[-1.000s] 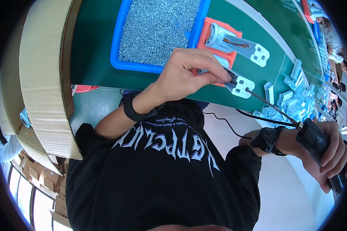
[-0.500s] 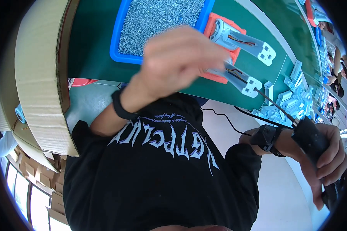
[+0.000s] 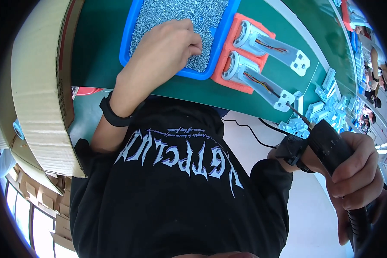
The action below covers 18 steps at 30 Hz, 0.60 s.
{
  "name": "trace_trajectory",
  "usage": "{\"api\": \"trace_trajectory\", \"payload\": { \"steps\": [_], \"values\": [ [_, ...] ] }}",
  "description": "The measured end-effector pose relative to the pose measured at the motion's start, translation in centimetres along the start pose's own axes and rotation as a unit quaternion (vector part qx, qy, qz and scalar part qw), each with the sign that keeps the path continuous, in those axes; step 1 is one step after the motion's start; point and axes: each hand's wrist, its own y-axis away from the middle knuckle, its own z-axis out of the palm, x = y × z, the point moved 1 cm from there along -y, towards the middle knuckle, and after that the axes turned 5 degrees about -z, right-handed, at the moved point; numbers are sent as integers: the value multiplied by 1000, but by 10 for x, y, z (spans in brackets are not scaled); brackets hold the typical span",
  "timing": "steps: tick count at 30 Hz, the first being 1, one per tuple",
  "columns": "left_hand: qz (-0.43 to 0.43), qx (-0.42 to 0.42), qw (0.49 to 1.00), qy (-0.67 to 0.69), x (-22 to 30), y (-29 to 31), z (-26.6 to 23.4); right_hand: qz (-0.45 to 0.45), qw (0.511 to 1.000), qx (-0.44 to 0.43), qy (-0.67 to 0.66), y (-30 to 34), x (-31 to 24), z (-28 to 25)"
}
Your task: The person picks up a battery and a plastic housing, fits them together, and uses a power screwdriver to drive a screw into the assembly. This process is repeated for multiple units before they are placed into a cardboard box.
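My left hand [image 3: 167, 49] is over the blue tray [image 3: 198, 76] of small silver screws [image 3: 204, 58]. Its fingers are curled down at the screws, and the fingertips are partly hidden, so what they pinch cannot be seen. A black electric screwdriver [image 3: 329, 144] is gripped in my right hand [image 3: 359, 172]. Its long bit reaches the end plate of the nearer white housing [image 3: 264, 88], which has a round head and coloured wires along its open arm. Beside it lies a second such housing [image 3: 284, 49]. Both round heads rest in an orange-red foam holder [image 3: 241, 87].
Left of the tray stands a large open cardboard box [image 3: 41, 81]. Loose white plastic parts [image 3: 320, 114] are heaped on the green table [image 3: 193, 96] at the right. A black cable [image 3: 249, 129] hangs below the table edge. Other people are at the far right.
My left hand has gone from the nearer housing leftward to the screws. My right hand and screwdriver have shifted slightly left, and the bit now goes deeper into the housing's end.
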Motion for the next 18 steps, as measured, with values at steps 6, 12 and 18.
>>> {"api": "trace_trajectory", "payload": {
  "steps": [6, 12, 18],
  "values": [
    [-26, 35, 998, -39, -6, 1, -3, 10, 1000, -23, 1, 0, 6, -2],
    [-7, 80, 997, 17, 5, -3, -6, 15, 998, -54, 3, 2, 11, -4],
    [76, 127, 951, 271, 48, -1, 29, -3, 1000, 9, -5, 6, 16, -1]
  ]
}}
